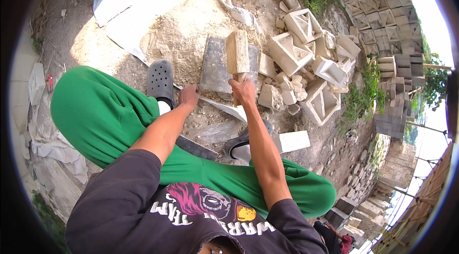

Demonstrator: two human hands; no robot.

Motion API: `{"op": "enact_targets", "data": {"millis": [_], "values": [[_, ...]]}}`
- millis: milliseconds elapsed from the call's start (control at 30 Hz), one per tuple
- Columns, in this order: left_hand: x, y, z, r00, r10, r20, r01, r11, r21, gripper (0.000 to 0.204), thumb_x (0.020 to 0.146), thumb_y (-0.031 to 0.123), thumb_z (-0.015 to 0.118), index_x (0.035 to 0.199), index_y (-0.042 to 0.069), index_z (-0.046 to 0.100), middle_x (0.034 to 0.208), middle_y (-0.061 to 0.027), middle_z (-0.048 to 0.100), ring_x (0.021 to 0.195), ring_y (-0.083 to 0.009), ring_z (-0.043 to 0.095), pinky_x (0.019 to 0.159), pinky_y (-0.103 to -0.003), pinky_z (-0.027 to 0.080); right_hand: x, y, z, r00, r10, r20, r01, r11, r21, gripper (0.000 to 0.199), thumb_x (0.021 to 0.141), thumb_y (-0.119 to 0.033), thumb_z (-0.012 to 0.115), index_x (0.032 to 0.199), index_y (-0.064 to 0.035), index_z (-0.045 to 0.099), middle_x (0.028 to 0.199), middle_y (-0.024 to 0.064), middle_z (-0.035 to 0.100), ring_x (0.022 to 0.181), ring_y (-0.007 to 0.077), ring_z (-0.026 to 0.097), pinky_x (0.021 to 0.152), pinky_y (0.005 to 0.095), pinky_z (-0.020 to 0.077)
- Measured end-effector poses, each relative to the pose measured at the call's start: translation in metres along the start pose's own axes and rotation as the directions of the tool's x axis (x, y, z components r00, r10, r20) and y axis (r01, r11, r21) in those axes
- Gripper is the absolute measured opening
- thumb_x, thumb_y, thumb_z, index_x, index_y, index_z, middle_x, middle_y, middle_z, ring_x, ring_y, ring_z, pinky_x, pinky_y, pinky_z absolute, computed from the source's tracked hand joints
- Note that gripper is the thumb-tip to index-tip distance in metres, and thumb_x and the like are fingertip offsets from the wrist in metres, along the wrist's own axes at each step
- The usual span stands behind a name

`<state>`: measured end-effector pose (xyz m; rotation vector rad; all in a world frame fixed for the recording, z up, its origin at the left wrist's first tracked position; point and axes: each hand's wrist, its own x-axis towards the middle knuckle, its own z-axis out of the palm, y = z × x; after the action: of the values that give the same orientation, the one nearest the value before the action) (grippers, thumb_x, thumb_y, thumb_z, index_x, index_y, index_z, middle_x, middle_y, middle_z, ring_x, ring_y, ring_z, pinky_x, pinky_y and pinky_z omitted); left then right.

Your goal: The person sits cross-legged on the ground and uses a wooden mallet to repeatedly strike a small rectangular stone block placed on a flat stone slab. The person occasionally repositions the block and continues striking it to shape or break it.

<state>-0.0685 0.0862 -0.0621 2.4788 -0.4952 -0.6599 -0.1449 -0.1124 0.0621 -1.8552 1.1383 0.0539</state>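
Observation:
In my right hand point(244, 92) is a wooden mallet point(237, 52); the fingers wrap round its short handle. The blocky head points away from me, above a dark flat slab point(213, 70) on the ground. Whether the mallet touches the slab, I cannot tell. My left hand point(189, 95) is low, left of the slab's near corner, beside a pale plastic strip point(217, 106). Its fingers are mostly hidden behind the back of the hand. Crumbled pale rubble point(186, 39) lies around the slab.
Broken hollow blocks point(289, 53) are heaped right of the slab. A pale block point(292, 141) lies by my right shoe point(248, 137); my left shoe point(160, 82) stands near the slab. White sheeting point(143, 5) spreads beyond. Stacked blocks point(382, 10) and a seated person point(334, 239) are at right.

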Motion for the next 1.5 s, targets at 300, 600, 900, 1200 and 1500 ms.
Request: {"op": "enact_targets", "data": {"millis": [300, 600, 900, 1200, 1500], "values": [[0.017, -0.01, -0.001, 1.0, -0.026, -0.003, 0.026, 0.998, -0.052, 0.02, 0.08, 0.027, 0.075, 0.089, 0.009, 0.07, 0.083, -0.0153, 0.072, 0.083, -0.0355, 0.068, 0.077, -0.046, 0.053, 0.015, 0.043, 0.009, 0.967, 0.211, 0.142, -0.214, 0.977, 0.006, 0.029, 0.073, -0.021, 0.073, 0.078, 0.0066, 0.065, 0.065, 0.0122, 0.066, 0.056, 0.0229, 0.068, 0.053, 0.036, 0.0546], [0.049, 0.041, -0.028, 0.959, -0.159, -0.237, 0.047, 0.907, -0.418, 0.025, 0.081, 0.033, 0.077, 0.083, 0.009, 0.069, 0.076, -0.0054, 0.072, 0.07, -0.0212, 0.068, 0.066, -0.037, 0.052, 0.008, 0.047, -0.032, 0.945, 0.323, 0.055, -0.317, 0.859, 0.402, 0.028, 0.076, -0.015, 0.073, 0.084, 0.0085, 0.06, 0.069, 0.0126, 0.061, 0.053, 0.0235, 0.064, 0.047, 0.0366, 0.0534], [0.071, 0.114, -0.052, 0.99, -0.003, -0.138, -0.064, 0.875, -0.479, 0.024, 0.087, 0.033, 0.071, 0.093, 0.009, 0.073, 0.079, -0.0043, 0.072, 0.072, -0.0192, 0.068, 0.069, -0.036, 0.052, -0.01, 0.047, -0.04, 0.964, 0.265, -0.008, -0.246, 0.906, 0.346, 0.034, 0.073, -0.021, 0.073, 0.081, 0.0103, 0.063, 0.066, 0.0126, 0.064, 0.054, 0.0232, 0.067, 0.052, 0.037, 0.0535], [0.025, -0.026, 0.004, 0.976, -0.142, -0.165, 0.108, 0.974, -0.198, 0.021, 0.092, 0.027, 0.062, 0.093, 0.006, 0.066, 0.09, -0.016, 0.07, 0.09, -0.0383, 0.066, 0.078, -0.049, 0.05, 0.0, -0.035, -0.041, 0.971, -0.083, -0.226, 0.127, 0.974, 0.186, 0.034, 0.074, -0.026, 0.072, 0.091, 0.003, 0.064, 0.068, 0.0112, 0.067, 0.056, 0.0202, 0.068, 0.057, 0.0349, 0.0547], [-0.002, 0.021, -0.006, 0.988, -0.023, 0.152, 0.014, 0.998, 0.057, 0.036, 0.084, 0.031, 0.075, 0.108, 0.006, 0.066, 0.112, -0.0184, 0.066, 0.11, -0.0369, 0.062, 0.093, -0.047, 0.05, 0.051, 0.006, -0.015, 0.98, 0.192, 0.056, -0.197, 0.975, 0.105, 0.033, 0.076, -0.021, 0.072, 0.082, 0.0105, 0.063, 0.068, 0.0141, 0.065, 0.056, 0.0236, 0.068, 0.052, 0.0366, 0.0552]]}}
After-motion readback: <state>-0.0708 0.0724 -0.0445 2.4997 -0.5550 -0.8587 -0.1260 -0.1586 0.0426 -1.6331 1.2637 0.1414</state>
